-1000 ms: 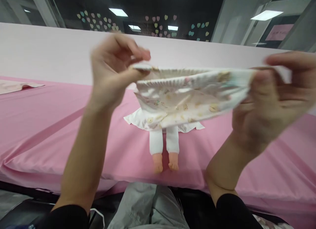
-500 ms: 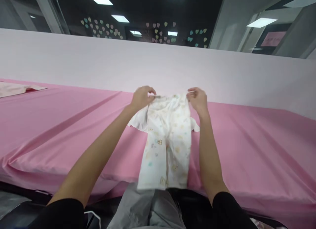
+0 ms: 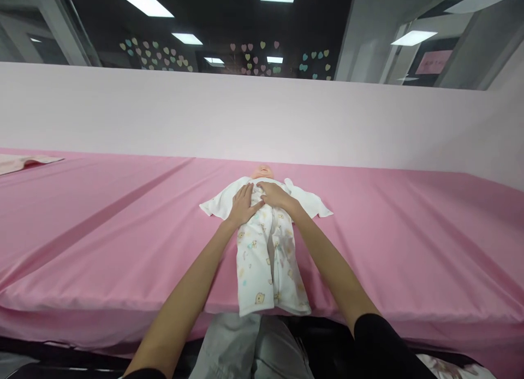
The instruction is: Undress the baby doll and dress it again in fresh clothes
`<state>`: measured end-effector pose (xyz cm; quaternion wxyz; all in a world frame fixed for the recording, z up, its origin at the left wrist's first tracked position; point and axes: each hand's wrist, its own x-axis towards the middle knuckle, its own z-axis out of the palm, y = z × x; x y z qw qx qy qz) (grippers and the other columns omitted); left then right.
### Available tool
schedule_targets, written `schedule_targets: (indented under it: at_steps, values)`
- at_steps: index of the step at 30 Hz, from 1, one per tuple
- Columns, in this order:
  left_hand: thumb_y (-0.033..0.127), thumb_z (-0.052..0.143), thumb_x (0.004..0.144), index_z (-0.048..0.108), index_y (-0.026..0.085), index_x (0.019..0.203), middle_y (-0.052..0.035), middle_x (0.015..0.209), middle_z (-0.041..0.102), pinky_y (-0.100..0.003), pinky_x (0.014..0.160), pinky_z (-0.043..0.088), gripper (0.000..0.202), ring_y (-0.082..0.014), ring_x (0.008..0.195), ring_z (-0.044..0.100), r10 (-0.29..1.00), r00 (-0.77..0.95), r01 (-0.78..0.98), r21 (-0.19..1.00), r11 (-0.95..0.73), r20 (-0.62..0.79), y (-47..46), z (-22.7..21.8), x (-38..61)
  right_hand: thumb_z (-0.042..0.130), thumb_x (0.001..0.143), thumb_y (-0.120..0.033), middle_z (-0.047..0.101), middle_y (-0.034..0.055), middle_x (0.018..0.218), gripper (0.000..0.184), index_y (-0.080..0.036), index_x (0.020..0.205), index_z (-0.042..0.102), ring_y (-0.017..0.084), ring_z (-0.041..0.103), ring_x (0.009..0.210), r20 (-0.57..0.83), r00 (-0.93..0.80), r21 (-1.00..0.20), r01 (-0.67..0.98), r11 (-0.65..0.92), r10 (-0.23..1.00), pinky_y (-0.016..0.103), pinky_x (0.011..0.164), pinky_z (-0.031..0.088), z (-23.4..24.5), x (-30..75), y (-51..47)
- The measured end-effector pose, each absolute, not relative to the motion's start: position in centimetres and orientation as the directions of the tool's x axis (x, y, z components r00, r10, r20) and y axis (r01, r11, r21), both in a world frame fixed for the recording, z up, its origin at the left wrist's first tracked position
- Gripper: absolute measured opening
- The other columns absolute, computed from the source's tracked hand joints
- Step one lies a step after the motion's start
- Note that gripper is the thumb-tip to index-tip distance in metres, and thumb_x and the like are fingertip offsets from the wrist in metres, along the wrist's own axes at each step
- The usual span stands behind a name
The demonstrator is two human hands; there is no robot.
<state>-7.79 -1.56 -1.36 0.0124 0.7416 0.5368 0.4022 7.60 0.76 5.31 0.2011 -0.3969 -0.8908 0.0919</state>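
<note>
A baby doll lies on its back, its head (image 3: 263,172) at the far end, dressed in a white top (image 3: 223,200) with sleeves spread to both sides. Over its front are white baby pants (image 3: 256,264) printed with small animals, the legs pointing toward me and reaching the near edge. My left hand (image 3: 244,204) rests flat on the upper part of the pants, fingers stretched. Beside it, my right hand (image 3: 275,196) has bent fingers closed at the waistband. The doll's lower body is hidden under the pants.
Pink cloth (image 3: 123,237) with creases covers the bed-like surface. A folded light pink cloth (image 3: 24,163) lies at the far left. Behind runs a white low wall (image 3: 164,114) beneath dark glass. Patterned fabric (image 3: 454,366) shows at the bottom right.
The pants, held up by both waist corners before, now lie over the doll. My hands have come down and together at the waist, and the left has let go. The doll's head has come into view.
</note>
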Motion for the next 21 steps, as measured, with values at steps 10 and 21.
schedule_targets:
  at_steps: [10,21]
  values:
    - [0.035,0.049,0.078,0.04,0.017,0.134,-0.0137,0.137,0.044,-0.049,0.106,0.021,0.06,-0.0305,0.129,0.034,0.75,0.112,0.81,0.378,-0.449,0.652,-2.7,-0.9,-8.2,0.049,0.08,-0.016,0.056,0.0142,0.118,0.035,-0.013,0.115,0.053,0.027,0.049,0.113,0.346,-0.535,-0.192,0.764,0.616,0.771,0.047,0.097,0.033,5.1,6.8,0.1]
    - [0.025,0.047,0.075,0.062,0.017,0.09,-0.003,0.082,0.065,-0.035,0.092,0.037,0.022,-0.0195,0.082,0.057,0.72,-0.018,0.652,0.554,-0.517,0.694,-3.7,-0.2,-7.7,0.06,0.074,-0.024,0.059,0.0004,0.082,0.013,-0.014,0.083,0.058,0.013,0.053,0.077,0.239,-0.681,-0.493,0.529,0.691,0.692,0.023,0.066,0.036,8.8,7.6,-2.2]
